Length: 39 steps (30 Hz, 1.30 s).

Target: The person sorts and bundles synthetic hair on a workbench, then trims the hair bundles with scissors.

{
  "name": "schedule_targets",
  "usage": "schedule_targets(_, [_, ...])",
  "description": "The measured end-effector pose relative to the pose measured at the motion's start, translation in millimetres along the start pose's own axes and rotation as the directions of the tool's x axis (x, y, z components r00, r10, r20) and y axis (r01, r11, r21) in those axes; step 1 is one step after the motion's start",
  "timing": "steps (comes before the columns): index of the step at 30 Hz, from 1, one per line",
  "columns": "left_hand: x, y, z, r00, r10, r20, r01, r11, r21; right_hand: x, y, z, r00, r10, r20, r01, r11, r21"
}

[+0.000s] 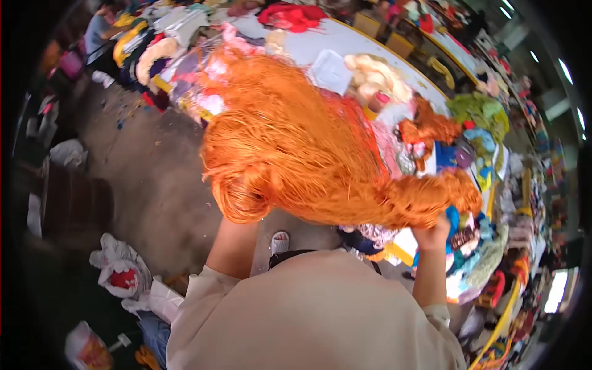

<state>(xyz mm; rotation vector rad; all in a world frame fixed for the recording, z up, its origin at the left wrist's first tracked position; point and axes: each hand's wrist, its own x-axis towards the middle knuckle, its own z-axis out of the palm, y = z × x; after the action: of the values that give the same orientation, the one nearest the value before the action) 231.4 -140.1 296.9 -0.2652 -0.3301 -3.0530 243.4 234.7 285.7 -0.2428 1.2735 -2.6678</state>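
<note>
A large loose hank of orange yarn (296, 135) stretches in front of me, held up over the table's near edge. Its thick, frayed mass is on the left, and a narrower, bunched end reaches to the right. My right hand (433, 233) grips that narrower end from below, its fingertips partly covered by strands. On the left, my forearm (233, 246) runs up into the hank. The yarn drapes over my left hand and hides its fingers, so its grip does not show.
A long white table (354, 40) with yellow edging carries a red yarn pile (291, 16), cream yarn (379, 77), a white plastic tub (331, 71) and green yarn (481, 114). White bags (121, 268) lie on the floor at left. A person (98, 34) is at the far left.
</note>
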Motion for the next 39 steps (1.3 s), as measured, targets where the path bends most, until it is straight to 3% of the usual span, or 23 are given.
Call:
schedule_targets(1, [-4,-8,2,1.0,0.002,-0.001,-0.002,0.998,0.056,-4,3,-6,0.992,0.108,-0.067,-0.119,0.977,-0.18])
schedule_targets(2, [-9,-19,6,1.0,0.005,-0.005,-0.005,0.994,0.108,-5,9,-17,0.972,0.176,-0.158,-0.233,0.83,-0.506])
schedule_targets(3, [-14,-33,11,1.0,0.004,-0.006,-0.003,0.988,0.152,-11,15,-52,0.944,0.301,-0.139,-0.31,0.658,-0.686])
schedule_targets(4, [-18,-48,15,1.0,0.002,-0.008,0.0,0.98,0.198,-11,12,-52,0.915,0.388,-0.109,-0.254,0.345,-0.904])
schedule_targets(5, [-23,-66,19,1.0,-0.005,-0.009,0.007,0.97,0.244,-17,12,-56,0.932,0.353,-0.079,-0.144,0.162,-0.976])
schedule_targets(7, [-33,-102,27,1.0,-0.017,-0.017,0.022,0.942,0.334,-20,4,-54,0.939,0.343,0.006,-0.1,0.288,-0.952])
schedule_targets(10, [-51,-143,34,0.998,-0.036,-0.046,0.054,0.866,0.497,-21,-15,-21,0.93,0.288,0.227,-0.055,0.721,-0.69])
schedule_targets(12, [-65,-159,37,0.998,-0.034,-0.056,0.061,0.787,0.614,-21,-16,8,0.94,0.148,0.306,0.065,0.806,-0.589])
schedule_targets(15, [-87,-171,43,0.996,0.07,-0.056,-0.006,0.674,0.739,-12,2,40,0.857,-0.113,0.502,0.476,0.546,-0.689])
schedule_targets(16, [-90,-172,47,0.987,0.127,-0.1,-0.009,0.663,0.748,-6,8,45,0.843,-0.103,0.528,0.5,0.51,-0.7])
schedule_targets(17, [-95,-157,50,0.989,0.123,-0.082,0.017,0.453,0.891,-1,16,50,0.825,-0.091,0.557,0.528,0.472,-0.706])
schedule_targets(18, [-102,-148,55,0.98,0.192,-0.045,-0.043,0.43,0.902,3,31,50,0.879,0.025,0.476,0.335,0.678,-0.654])
schedule_targets(20, [-117,-127,71,0.957,0.279,0.076,-0.208,0.483,0.851,13,49,55,0.861,0.081,0.502,0.263,0.775,-0.575])
schedule_targets(22, [-125,-102,59,0.934,0.345,0.087,-0.236,0.418,0.877,24,44,66,0.825,0.201,0.529,0.277,0.671,-0.687])
schedule_targets(23, [-126,-82,60,0.918,0.393,0.053,-0.124,0.159,0.979,30,44,70,0.806,0.222,0.548,0.328,0.605,-0.726])
schedule_targets(25, [-132,-66,63,0.862,0.504,-0.06,-0.027,0.164,0.986,39,40,86,0.826,0.184,0.533,0.403,0.47,-0.786])
schedule_targets(26, [-139,-57,58,0.837,0.503,-0.215,0.048,0.324,0.945,43,40,92,0.849,0.188,0.493,0.39,0.405,-0.827])
schedule_targets(27, [-140,-48,50,0.852,0.488,-0.19,0.062,0.266,0.962,50,41,95,0.863,0.208,0.461,0.355,0.399,-0.845])
schedule_targets(28, [-140,-41,42,0.866,0.471,-0.167,0.073,0.212,0.975,56,43,102,0.862,0.258,0.435,0.232,0.563,-0.793])
schedule_targets(30, [-140,-31,29,0.885,0.364,-0.29,0.121,0.421,0.899,60,37,123,0.811,0.494,0.314,-0.304,0.814,-0.495])
schedule_targets(32, [-139,-17,4,0.883,0.271,-0.384,0.179,0.563,0.807,87,33,110,0.633,0.637,0.439,-0.559,0.769,-0.31])
schedule_targets(35, [-150,-1,-36,0.807,0.383,-0.449,0.205,0.532,0.822,102,21,118,0.503,0.672,0.544,-0.722,0.673,-0.163])
schedule_targets(39, [-180,6,-88,0.717,0.512,-0.472,0.236,0.46,0.856,118,11,124,0.5,0.68,0.536,-0.746,0.653,-0.132])
